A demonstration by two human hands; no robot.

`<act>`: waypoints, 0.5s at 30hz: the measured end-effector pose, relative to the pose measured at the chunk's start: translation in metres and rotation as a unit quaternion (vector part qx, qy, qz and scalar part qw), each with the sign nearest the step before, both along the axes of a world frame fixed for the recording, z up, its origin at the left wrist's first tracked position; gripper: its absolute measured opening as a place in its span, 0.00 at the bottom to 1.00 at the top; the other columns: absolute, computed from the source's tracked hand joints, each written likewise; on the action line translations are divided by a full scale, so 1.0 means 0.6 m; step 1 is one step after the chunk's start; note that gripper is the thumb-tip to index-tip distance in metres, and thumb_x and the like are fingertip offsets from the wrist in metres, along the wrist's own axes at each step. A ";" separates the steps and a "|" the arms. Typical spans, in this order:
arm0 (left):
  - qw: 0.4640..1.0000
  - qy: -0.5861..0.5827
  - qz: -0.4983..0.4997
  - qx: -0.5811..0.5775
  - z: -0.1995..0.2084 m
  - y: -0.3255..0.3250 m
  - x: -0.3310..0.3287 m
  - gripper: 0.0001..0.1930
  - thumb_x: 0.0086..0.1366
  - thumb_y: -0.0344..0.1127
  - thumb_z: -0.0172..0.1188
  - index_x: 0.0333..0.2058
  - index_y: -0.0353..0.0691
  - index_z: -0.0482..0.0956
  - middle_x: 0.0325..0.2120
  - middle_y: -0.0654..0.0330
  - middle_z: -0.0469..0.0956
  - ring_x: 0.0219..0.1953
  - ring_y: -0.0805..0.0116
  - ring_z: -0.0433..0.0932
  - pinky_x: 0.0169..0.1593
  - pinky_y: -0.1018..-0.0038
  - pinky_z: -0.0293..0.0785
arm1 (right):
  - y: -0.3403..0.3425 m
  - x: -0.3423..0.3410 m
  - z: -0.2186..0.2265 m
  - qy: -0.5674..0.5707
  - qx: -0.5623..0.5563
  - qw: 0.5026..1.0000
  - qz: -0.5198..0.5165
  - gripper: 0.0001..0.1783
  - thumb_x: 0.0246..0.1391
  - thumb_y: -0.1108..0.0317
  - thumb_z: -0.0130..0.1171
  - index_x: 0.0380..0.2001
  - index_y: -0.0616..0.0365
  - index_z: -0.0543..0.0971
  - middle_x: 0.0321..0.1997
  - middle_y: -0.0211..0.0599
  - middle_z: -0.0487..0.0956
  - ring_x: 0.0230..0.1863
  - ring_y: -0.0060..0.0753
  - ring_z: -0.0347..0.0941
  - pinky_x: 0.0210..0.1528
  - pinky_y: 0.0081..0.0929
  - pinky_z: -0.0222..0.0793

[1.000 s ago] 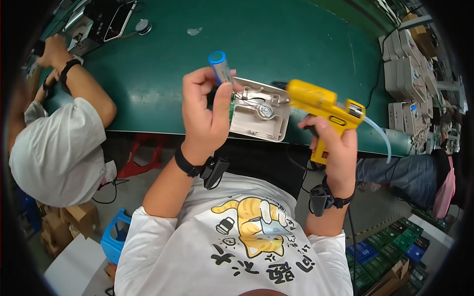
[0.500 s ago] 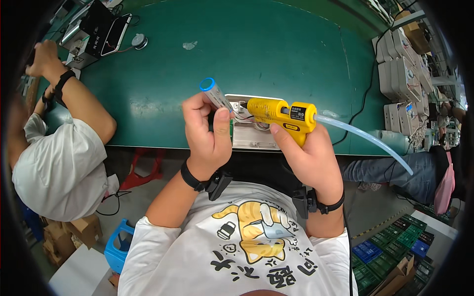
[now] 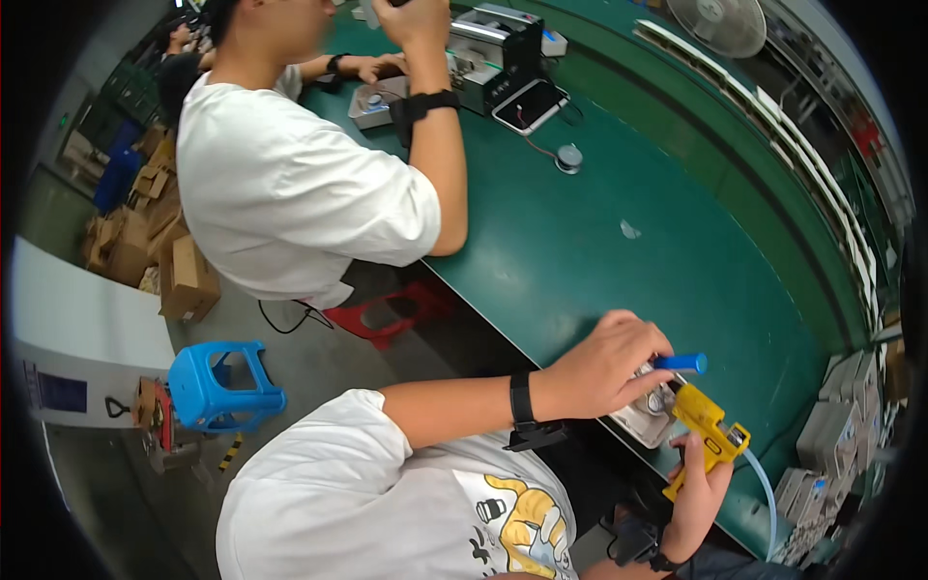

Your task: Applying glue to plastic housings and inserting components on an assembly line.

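My left hand (image 3: pixel 607 365) is closed, with its fingertips on a cylindrical battery (image 3: pixel 684 363) whose blue end sticks out to the right. The battery lies over a pale plastic housing (image 3: pixel 646 425) near the table's front edge. My right hand (image 3: pixel 702 493) grips a yellow hot glue gun (image 3: pixel 704 414) by its handle. The gun's nozzle points at the housing, close to the battery and my left fingers. From the back of the gun curves a long translucent glue stick (image 3: pixel 766 488). My left hand hides part of the housing's inside.
A person in a white shirt (image 3: pixel 290 193) works at the left of the green table (image 3: pixel 570 251). Near that person are a black device (image 3: pixel 493 63) and a small wired speaker (image 3: pixel 568 158). Stacked pale housings (image 3: pixel 831 435) stand at right; a blue stool (image 3: pixel 227 387) is on the floor.
The view has swung left, bringing the co-worker more into sight. The battery has gone from upright in my left hand to lying low over the housing. My right hand keeps the glue gun.
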State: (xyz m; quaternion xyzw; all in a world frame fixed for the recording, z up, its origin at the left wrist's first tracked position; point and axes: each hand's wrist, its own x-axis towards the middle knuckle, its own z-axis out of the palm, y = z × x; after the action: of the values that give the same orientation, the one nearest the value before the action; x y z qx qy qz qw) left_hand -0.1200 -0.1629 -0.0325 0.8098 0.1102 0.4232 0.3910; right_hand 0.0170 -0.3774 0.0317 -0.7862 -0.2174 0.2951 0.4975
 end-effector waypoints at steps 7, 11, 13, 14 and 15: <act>0.999 0.006 -0.049 -0.016 0.006 0.014 0.011 0.11 0.65 0.35 0.72 0.45 0.40 0.83 0.38 0.58 0.84 0.41 0.56 0.81 0.53 0.60 0.74 | 0.001 -0.010 0.010 0.034 -0.004 0.998 -0.050 0.14 0.72 0.63 0.61 0.53 0.60 0.79 0.38 0.32 0.84 0.24 0.14 0.70 0.24 0.16 0.65; 0.998 0.029 -0.051 0.021 0.010 0.037 0.009 0.10 0.62 0.31 0.75 0.43 0.40 0.88 0.38 0.57 0.85 0.37 0.59 0.83 0.50 0.65 0.75 | 0.007 -0.011 -0.012 0.026 0.002 1.000 0.007 0.17 0.69 0.66 0.65 0.55 0.62 0.79 0.42 0.31 0.85 0.28 0.15 0.73 0.29 0.16 0.68; 0.997 0.029 -0.072 0.013 0.009 0.032 0.013 0.10 0.62 0.29 0.75 0.43 0.39 0.89 0.38 0.57 0.85 0.36 0.61 0.83 0.48 0.66 0.76 | 0.000 -0.013 -0.014 0.012 -0.008 1.000 -0.022 0.17 0.68 0.66 0.66 0.55 0.63 0.79 0.42 0.31 0.85 0.29 0.15 0.73 0.30 0.16 0.68; 0.997 0.030 -0.069 0.001 0.006 0.030 0.017 0.11 0.62 0.27 0.74 0.43 0.38 0.89 0.37 0.57 0.85 0.36 0.62 0.82 0.46 0.68 0.76 | -0.002 -0.014 -0.017 -0.005 0.001 1.000 -0.026 0.17 0.68 0.67 0.66 0.55 0.63 0.80 0.42 0.30 0.85 0.30 0.15 0.74 0.31 0.17 0.69; 0.997 0.032 -0.063 -0.009 0.003 0.028 0.021 0.11 0.62 0.26 0.74 0.44 0.37 0.89 0.37 0.56 0.84 0.35 0.63 0.82 0.44 0.69 0.77 | -0.005 -0.014 -0.019 -0.022 0.011 0.999 -0.027 0.17 0.68 0.68 0.67 0.55 0.64 0.80 0.41 0.30 0.85 0.31 0.15 0.74 0.33 0.17 0.69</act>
State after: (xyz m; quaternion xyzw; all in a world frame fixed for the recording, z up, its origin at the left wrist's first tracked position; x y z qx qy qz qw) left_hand -0.1077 -0.1460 -0.0308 0.8249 0.0753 0.3707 0.4200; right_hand 0.0084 -0.3802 0.0206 -0.7925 -0.2104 0.2619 0.5091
